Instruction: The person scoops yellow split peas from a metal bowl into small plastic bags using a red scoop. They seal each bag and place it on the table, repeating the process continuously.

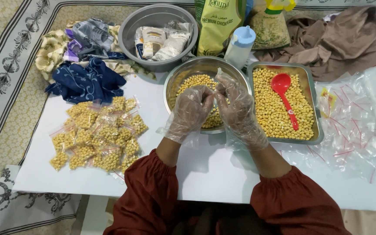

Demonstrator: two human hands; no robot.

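Nearest us, our rust-red sleeves (153,196) lead up to two hands in loose clear plastic gloves, both held over the near rim of the round steel bowl (175,78), which we take as our landmark. Our left hand (190,111) has its fingers curled in together, tips pinched on the edge of a small clear bag (218,82). Our right hand (238,109) meets it from the other side, thumb and fingers closed on the same bag, so the two hands touch at the fingertips. Whether the bag holds anything we cannot tell.

Under the hands, the bowl holds a layer of dried chickpeas (194,81). Left of the bowl and nearer us lies a heap of small sealed bags of chickpeas (99,135). Just right of the bowl sits a rectangular steel tray (316,126) of chickpeas with a red plastic spoon (283,98) lying in it; beyond that tray, loose empty zip bags (353,130) are spread out.

All of this rests on a white tabletop (205,174). Behind the bowl stand a grey basin (129,32) with packets in it, a green chickpea package (216,26) and a squeeze bottle with a blue cap (240,45). Far left of the bowl lie patterned cloths (83,65), far right a brown cloth (340,43). A patterned carpet (5,87) covers the floor around.
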